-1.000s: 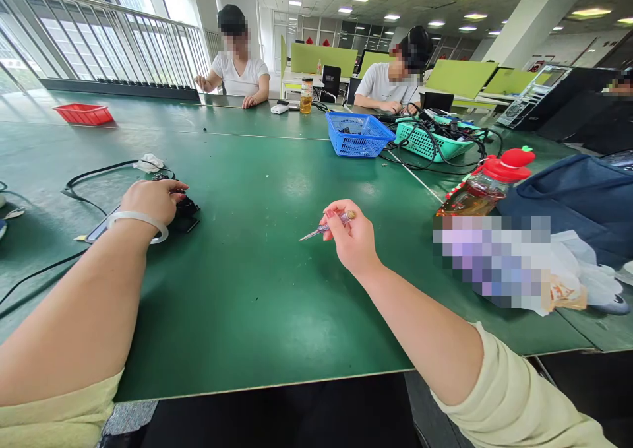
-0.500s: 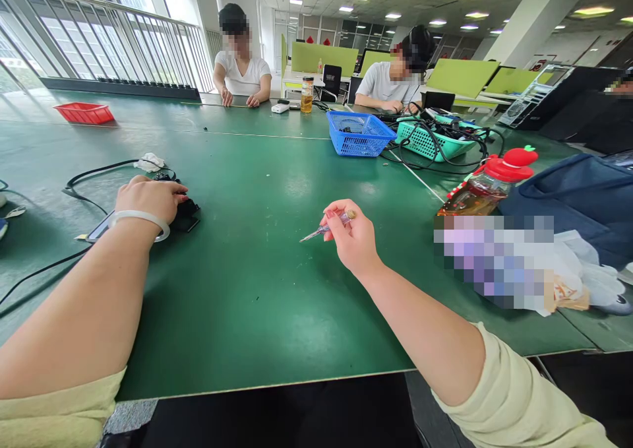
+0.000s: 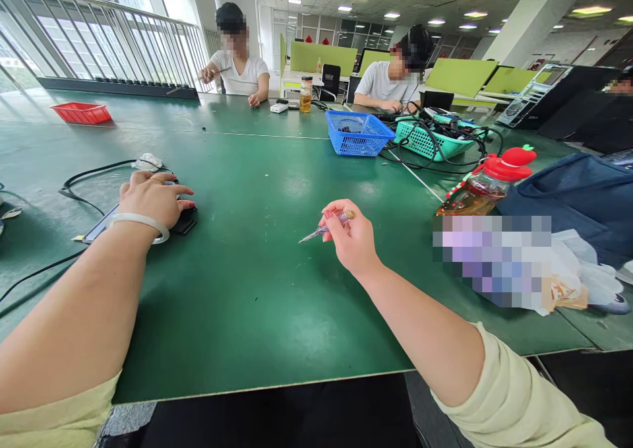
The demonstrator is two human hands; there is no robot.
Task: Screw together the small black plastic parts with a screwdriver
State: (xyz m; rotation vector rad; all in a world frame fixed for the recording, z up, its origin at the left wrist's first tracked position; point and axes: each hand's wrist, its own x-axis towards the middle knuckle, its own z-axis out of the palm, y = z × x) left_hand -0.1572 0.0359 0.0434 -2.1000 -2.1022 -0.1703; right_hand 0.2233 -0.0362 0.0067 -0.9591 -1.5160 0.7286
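My right hand is closed around a small screwdriver with a clear handle, a test-pen type by its look. The blade points left and down, above the green table. Over on the left, my left hand lies palm down with its fingers spread, over a black object mostly hidden beneath it. Its kind cannot be made out. Beside that wrist a flat device with a screen shows in part, along with a black cable and a crumpled white tissue.
A blue basket and a green basket full of cables stand at the back right. Closer are a red-capped bottle, a dark blue bag and a plastic bag. A red tray sits far left. Two people sit opposite.
My left hand's fingers have lifted and spread over the black object. The right hand and screwdriver have hardly moved. One person across the table has raised a hand with a thin object.
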